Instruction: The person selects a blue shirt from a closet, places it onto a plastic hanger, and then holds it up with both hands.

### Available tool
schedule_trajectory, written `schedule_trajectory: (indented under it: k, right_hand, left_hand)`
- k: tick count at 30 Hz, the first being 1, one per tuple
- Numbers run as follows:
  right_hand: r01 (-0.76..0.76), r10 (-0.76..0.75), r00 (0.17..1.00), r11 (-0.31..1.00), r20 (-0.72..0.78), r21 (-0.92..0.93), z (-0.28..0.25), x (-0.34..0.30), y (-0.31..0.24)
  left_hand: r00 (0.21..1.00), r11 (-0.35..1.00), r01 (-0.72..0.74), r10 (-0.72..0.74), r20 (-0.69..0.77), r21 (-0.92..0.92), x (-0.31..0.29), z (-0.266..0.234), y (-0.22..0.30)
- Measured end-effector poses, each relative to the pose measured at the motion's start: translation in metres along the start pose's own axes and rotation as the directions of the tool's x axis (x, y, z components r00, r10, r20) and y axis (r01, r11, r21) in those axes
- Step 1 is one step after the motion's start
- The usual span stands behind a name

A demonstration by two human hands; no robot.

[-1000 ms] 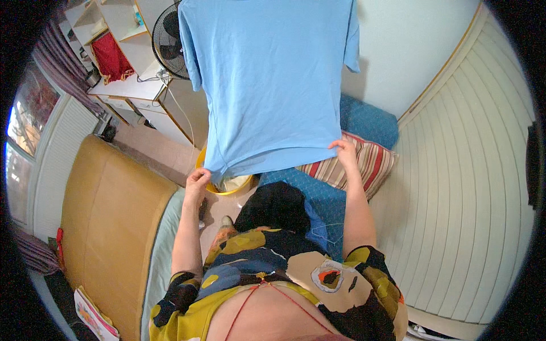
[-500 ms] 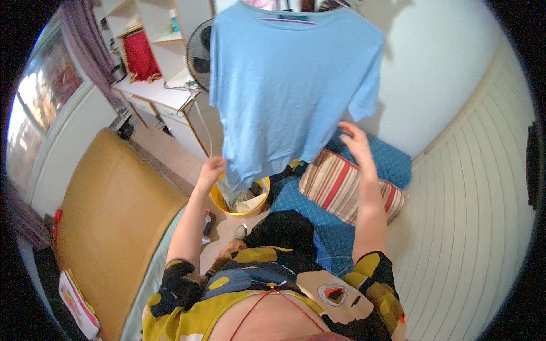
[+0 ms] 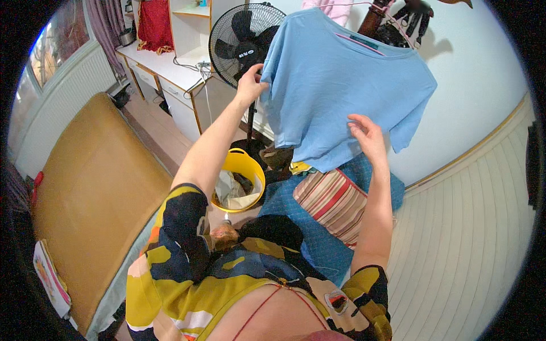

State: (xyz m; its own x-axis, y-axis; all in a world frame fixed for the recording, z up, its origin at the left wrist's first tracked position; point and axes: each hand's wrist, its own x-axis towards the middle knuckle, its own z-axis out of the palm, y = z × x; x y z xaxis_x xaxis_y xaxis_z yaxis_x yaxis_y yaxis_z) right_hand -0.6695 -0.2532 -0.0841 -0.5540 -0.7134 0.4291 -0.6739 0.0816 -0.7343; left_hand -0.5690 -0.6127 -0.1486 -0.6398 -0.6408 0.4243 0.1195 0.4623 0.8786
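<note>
A light blue T-shirt (image 3: 341, 85) hangs on a pink hanger (image 3: 361, 44), tilted, its right side lower. My left hand (image 3: 250, 86) is at the shirt's left sleeve edge, thumb and fingers closing on the cloth. In front of the shirt's lower right part is my right hand (image 3: 368, 135), open, its fingers bent and apart. Whether its fingertips touch the cloth is hard to tell.
Behind my left hand stands a black fan (image 3: 242, 48). A yellow bucket (image 3: 248, 161) with cloth inside sits on the floor. A striped cushion (image 3: 333, 202) lies on the blue seat (image 3: 327, 241). To the left are a tan padded panel (image 3: 96, 210) and a white desk (image 3: 153, 68).
My left hand has risen from the shirt's lower hem to its left sleeve. The right hand stays raised near the shirt's lower right. The view has shifted, showing more of the fan and hanger.
</note>
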Motion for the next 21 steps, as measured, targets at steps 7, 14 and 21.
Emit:
schedule_trajectory:
  k: [7,14,21]
  right_hand:
    - [-0.084,0.08,0.996,0.989,-0.03,-0.123,0.02,0.011,0.011]
    - [0.012,-0.003,0.997,0.993,0.072,-0.119,0.074,0.043,-0.009]
    - [0.12,-0.111,0.99,0.986,0.083,-0.115,0.106,0.067,-0.035]
  left_hand:
    - [0.963,0.988,-0.034,0.073,0.259,-0.15,0.018,-0.06,-0.004]
    - [0.958,0.982,-0.123,0.156,0.241,-0.143,0.02,-0.123,0.022]
    - [0.927,0.97,-0.22,0.173,0.332,0.108,0.018,-0.175,0.066]
